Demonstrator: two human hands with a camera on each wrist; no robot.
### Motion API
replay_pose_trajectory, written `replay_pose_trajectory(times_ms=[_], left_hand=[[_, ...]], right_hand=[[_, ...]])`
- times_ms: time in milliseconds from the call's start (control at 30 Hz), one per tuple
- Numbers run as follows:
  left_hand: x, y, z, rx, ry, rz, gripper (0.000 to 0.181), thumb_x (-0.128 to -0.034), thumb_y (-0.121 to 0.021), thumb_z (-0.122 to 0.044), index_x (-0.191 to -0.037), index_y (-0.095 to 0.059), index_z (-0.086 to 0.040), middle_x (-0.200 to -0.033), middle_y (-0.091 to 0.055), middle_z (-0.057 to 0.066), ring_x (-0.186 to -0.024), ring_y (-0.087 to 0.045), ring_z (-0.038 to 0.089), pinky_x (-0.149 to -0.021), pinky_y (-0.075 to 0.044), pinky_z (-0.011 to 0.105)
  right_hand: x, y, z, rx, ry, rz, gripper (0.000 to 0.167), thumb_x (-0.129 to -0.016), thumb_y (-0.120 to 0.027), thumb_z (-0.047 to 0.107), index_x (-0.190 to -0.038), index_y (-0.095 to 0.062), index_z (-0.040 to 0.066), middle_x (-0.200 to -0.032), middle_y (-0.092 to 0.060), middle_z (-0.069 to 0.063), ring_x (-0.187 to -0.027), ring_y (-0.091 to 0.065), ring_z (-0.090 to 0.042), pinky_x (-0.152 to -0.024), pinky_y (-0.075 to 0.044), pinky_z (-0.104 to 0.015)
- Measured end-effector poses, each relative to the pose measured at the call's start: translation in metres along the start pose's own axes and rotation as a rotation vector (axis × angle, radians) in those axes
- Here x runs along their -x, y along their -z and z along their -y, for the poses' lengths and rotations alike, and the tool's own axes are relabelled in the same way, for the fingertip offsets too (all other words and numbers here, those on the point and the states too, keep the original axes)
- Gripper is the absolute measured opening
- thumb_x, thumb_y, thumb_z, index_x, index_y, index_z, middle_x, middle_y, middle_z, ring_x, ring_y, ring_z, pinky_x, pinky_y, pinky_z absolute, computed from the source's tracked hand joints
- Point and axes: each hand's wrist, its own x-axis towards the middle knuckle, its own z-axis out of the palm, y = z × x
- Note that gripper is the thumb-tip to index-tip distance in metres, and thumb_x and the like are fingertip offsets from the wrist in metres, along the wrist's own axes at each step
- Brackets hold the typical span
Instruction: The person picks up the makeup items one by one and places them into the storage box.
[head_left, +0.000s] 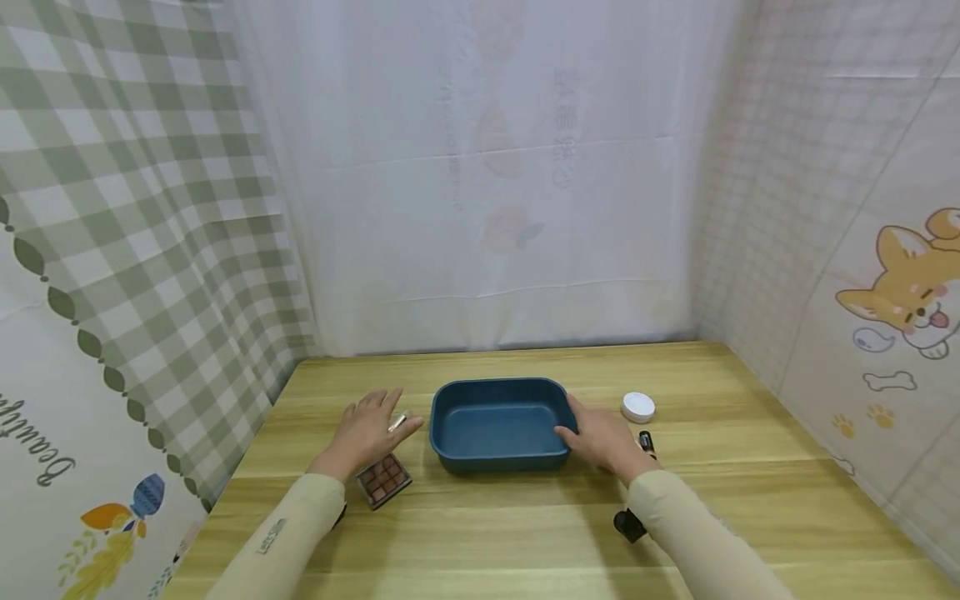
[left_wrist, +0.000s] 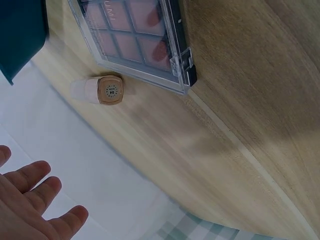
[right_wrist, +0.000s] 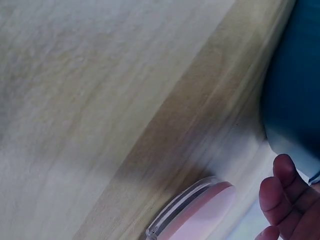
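Observation:
A dark teal rectangular tray (head_left: 502,465) sits on the wooden table. My right hand (head_left: 602,435) is at its right end, thumb at the rim and fingers along the outer wall; the right wrist view shows fingertips (right_wrist: 284,167) against the teal wall (right_wrist: 295,100). My left hand (head_left: 367,435) hovers left of the tray with fingers spread, holding nothing. Below it lies a clear-lidded palette of pinkish-brown pans (head_left: 385,481), also in the left wrist view (left_wrist: 130,37). A small tan-capped bottle (head_left: 400,421) stands or lies between that hand and the tray; the left wrist view shows its end (left_wrist: 111,90).
A round white case (head_left: 638,407) lies right of the tray. A black tube (head_left: 647,443) and a black object (head_left: 628,525) are partly covered by my right arm. Another dark item (head_left: 340,516) shows beside my left sleeve. Curtains hang behind and on both sides of the table.

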Motion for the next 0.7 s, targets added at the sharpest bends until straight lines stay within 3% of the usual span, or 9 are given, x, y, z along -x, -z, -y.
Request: replay_pose_trajectory(times_ms=[267,400,533,700], left_hand=[[0.005,0.001,0.005,0.007,0.0,-0.018,0.083,-0.0973,-0.044,-0.065,-0.155,-0.032,-0.006,-0.152,-0.035,0.027,-0.142,-0.028,0.044,-0.111,-0.017,0.069],[0.007,0.0,0.008,0.011,0.0,-0.023,0.081,-0.0982,-0.046,-0.062,-0.154,-0.033,-0.005,-0.152,-0.034,0.027,-0.142,-0.027,0.045,-0.11,-0.017,0.07],[0.009,0.0,0.011,0.015,0.006,-0.022,0.08,-0.0984,-0.048,-0.06,-0.154,-0.034,-0.004,-0.153,-0.034,0.027,-0.142,-0.027,0.045,-0.11,-0.018,0.07],[0.01,-0.001,0.012,0.011,0.008,-0.011,0.082,-0.098,-0.046,-0.062,-0.154,-0.033,-0.004,-0.153,-0.033,0.027,-0.143,-0.027,0.045,-0.11,-0.018,0.069]], right_hand=[[-0.003,-0.005,0.0,0.048,-0.007,-0.021,0.067,-0.095,-0.054,0.024,-0.152,-0.032,-0.004,-0.12,-0.065,-0.024,-0.079,-0.06,-0.025,-0.064,-0.049,-0.043],[-0.002,-0.007,0.001,0.067,0.006,-0.043,0.064,-0.095,-0.051,0.022,-0.151,-0.034,-0.005,-0.127,-0.059,-0.027,-0.101,-0.064,-0.035,-0.079,-0.052,-0.051],[0.001,-0.006,0.001,0.04,0.026,-0.039,0.062,-0.098,-0.049,0.023,-0.15,-0.033,-0.007,-0.146,-0.042,-0.029,-0.128,-0.049,-0.043,-0.098,-0.044,-0.057],[0.005,0.004,-0.003,-0.044,0.105,0.026,0.078,-0.1,-0.055,0.041,-0.151,-0.027,-0.01,-0.157,-0.025,-0.029,-0.139,-0.036,-0.045,-0.108,-0.035,-0.056]])
